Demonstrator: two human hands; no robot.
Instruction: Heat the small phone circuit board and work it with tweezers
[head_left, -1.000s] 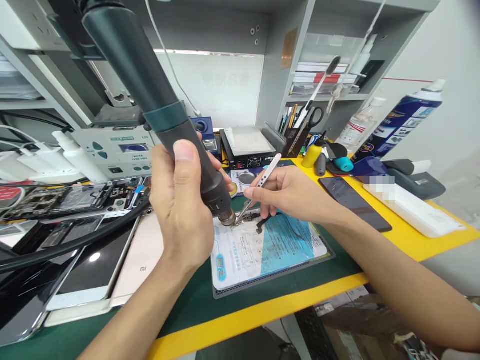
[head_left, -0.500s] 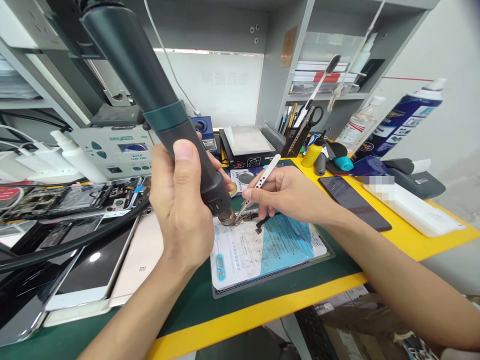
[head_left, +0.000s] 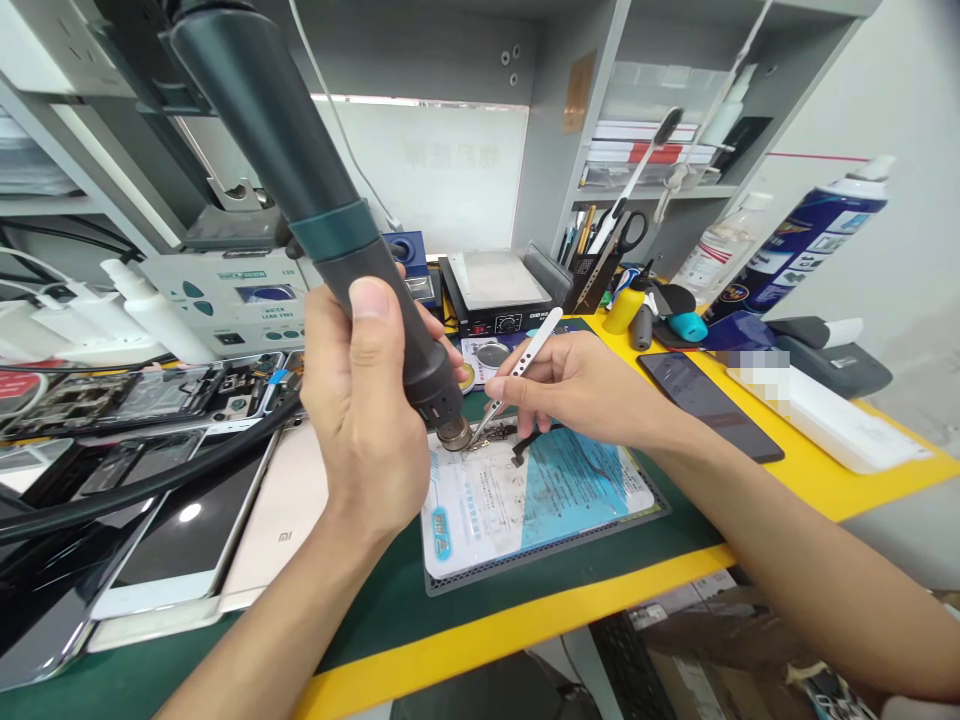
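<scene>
**Hot-air gun over a small part**

Hardly anything has moved since the earlier frame. Left hand is clenched around the dark green hot-air gun, its metal nozzle just above a small dark part on the blue-white mat. Right hand pinches white tweezers, tips at the part.
</scene>
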